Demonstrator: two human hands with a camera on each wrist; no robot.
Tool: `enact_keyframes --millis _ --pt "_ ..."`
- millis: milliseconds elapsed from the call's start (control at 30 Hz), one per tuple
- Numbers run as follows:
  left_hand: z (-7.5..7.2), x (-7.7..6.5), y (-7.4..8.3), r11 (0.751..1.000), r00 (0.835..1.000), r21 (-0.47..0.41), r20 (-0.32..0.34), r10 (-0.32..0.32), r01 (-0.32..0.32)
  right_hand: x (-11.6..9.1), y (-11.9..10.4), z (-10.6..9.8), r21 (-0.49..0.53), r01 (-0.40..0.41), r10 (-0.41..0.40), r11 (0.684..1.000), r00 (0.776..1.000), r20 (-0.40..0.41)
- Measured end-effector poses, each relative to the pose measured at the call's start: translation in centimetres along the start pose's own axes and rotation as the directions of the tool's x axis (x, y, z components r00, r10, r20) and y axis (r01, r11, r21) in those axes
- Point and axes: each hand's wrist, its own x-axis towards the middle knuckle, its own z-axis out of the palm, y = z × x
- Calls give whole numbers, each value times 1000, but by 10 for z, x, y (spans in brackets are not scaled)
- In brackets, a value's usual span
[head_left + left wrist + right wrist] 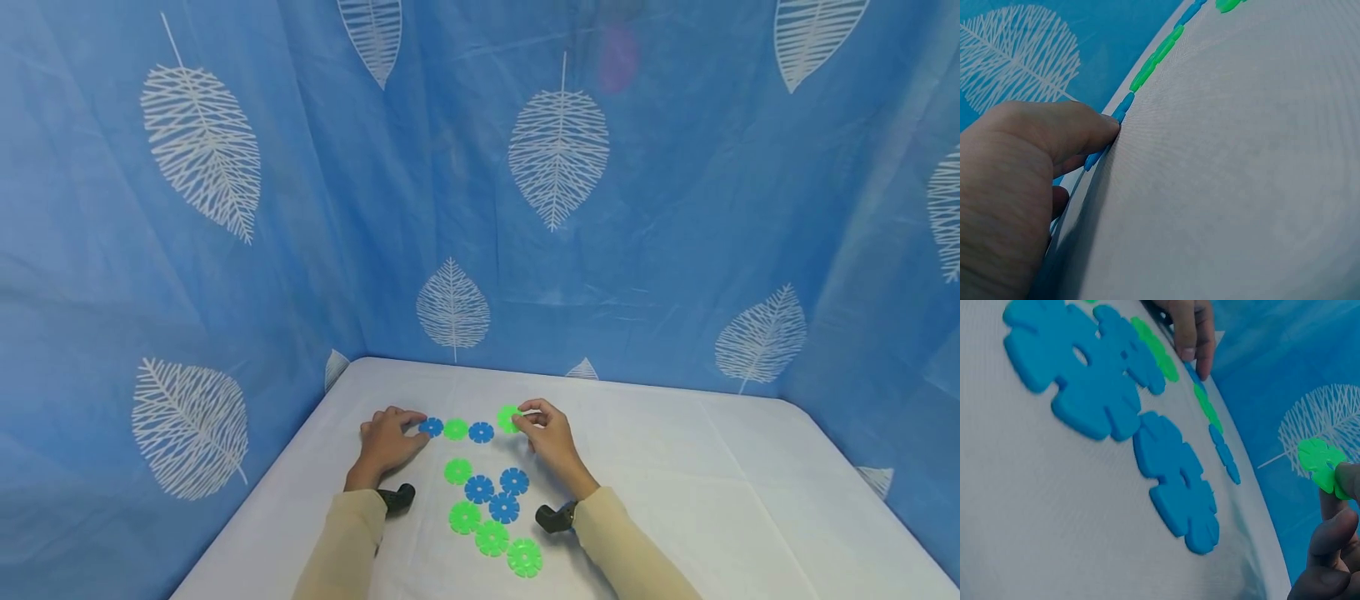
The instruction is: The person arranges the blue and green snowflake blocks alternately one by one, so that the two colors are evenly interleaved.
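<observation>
My left hand (pixel 387 440) holds a blue notched plastic disc (pixel 432 427) between thumb and fingers at the left end of a row on the table. In the left wrist view the thumb lies against the edge of that disc (pixel 1124 109). Beside it in the row are a green disc (pixel 455 429) and another blue disc (pixel 481 432). To the right of the row, my right hand (pixel 551 435) pinches a green notched disc (pixel 508 418) between thumb and fingers. The right wrist view shows this green disc (pixel 1319 461) held up off the table.
Nearer on the white table (pixel 675 483) lie three blue discs (pixel 504 507) and several green discs (pixel 492 538), loosely grouped between the forearms. A blue curtain (pixel 480 167) with white leaf prints hangs behind the table and at both sides.
</observation>
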Motion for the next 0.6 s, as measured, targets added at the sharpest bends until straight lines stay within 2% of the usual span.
enact_keyframes --millis 233,400,600 --pt "-1 -1 -3 1000 1000 16 1 5 -5 3 11 7 -120 -32 32 992 999 5" --pt "-3 -2 -2 1000 1000 13 -13 -7 7 4 14 13 -183 8 -3 983 1000 27" --pt "-2 0 0 1000 1000 13 2 5 -5 4 15 15 -250 18 -17 968 1000 5"
